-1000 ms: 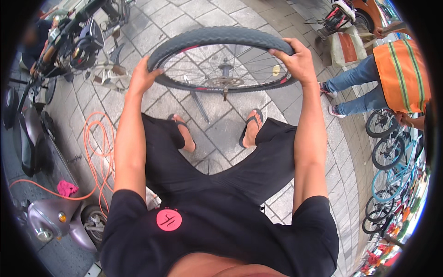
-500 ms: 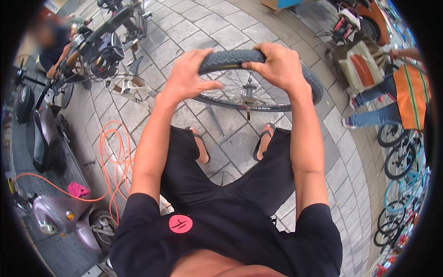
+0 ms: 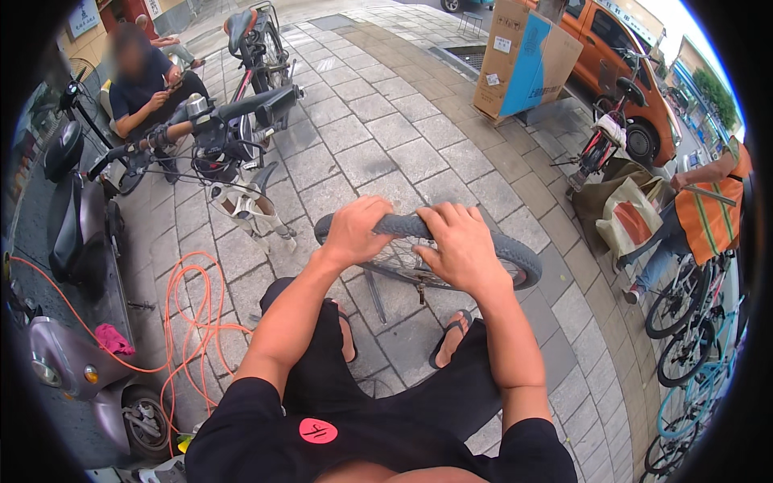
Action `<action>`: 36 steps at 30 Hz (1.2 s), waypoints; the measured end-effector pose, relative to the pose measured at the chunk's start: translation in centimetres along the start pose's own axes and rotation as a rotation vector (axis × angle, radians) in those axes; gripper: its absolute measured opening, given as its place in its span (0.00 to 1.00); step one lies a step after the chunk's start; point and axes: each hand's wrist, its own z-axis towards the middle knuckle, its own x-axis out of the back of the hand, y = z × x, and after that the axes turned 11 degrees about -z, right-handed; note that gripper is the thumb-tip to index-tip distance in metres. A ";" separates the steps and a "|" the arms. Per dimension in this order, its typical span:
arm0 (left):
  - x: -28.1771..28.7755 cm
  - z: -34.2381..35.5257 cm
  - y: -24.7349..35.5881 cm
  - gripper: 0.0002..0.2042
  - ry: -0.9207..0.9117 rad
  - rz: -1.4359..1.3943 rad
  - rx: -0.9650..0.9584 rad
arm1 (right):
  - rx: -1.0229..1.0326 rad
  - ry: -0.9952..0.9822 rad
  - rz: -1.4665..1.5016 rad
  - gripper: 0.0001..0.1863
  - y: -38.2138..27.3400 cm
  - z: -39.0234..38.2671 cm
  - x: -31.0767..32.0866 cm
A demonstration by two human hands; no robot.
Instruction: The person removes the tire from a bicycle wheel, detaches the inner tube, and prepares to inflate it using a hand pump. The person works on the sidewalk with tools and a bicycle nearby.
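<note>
A bicycle wheel with a black knobby tyre [image 3: 517, 256] is tilted in front of me, just beyond my feet. My left hand [image 3: 360, 231] is closed over the upper edge of the tyre, its fingers on the far side. A short way to the right, my right hand [image 3: 457, 245] grips the same edge, with the thumb on the near side. Between the two hands a short stretch of tread shows. Spokes [image 3: 400, 262] are visible below it, and my right hand hides part of the wheel. A thin dark bar [image 3: 376, 298] lies on the paving under the wheel.
An orange hose [image 3: 193, 314] lies coiled at left beside a parked scooter [image 3: 88, 362]. A bicycle frame without its front wheel [image 3: 241, 201] stands far left, near a seated person. A large carton [image 3: 523, 64] is at the back; a person in an orange vest [image 3: 708, 213] and several bicycles [image 3: 684, 338] are right.
My view has tilted up, so wheel and hands appear lower. My left hand's fingers, spread before with the thumb off the tyre, have closed on it. The orange-vested person has moved slightly.
</note>
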 end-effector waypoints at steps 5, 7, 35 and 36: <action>2.3 -1.4 -3.0 0.18 0.085 -0.075 0.124 | -0.249 -0.125 -0.014 0.39 5.0 -2.5 1.6; 2.6 -1.5 -3.8 0.18 0.101 -0.139 0.197 | -0.417 -0.057 0.116 0.36 9.2 -5.0 -0.6; -0.8 -0.7 2.0 0.18 -0.106 -0.047 0.024 | -0.072 -0.121 -0.120 0.21 0.5 -0.5 -0.6; -0.4 -1.0 1.4 0.17 -0.112 -0.062 0.054 | -0.058 -0.099 -0.111 0.22 0.2 -0.5 -0.4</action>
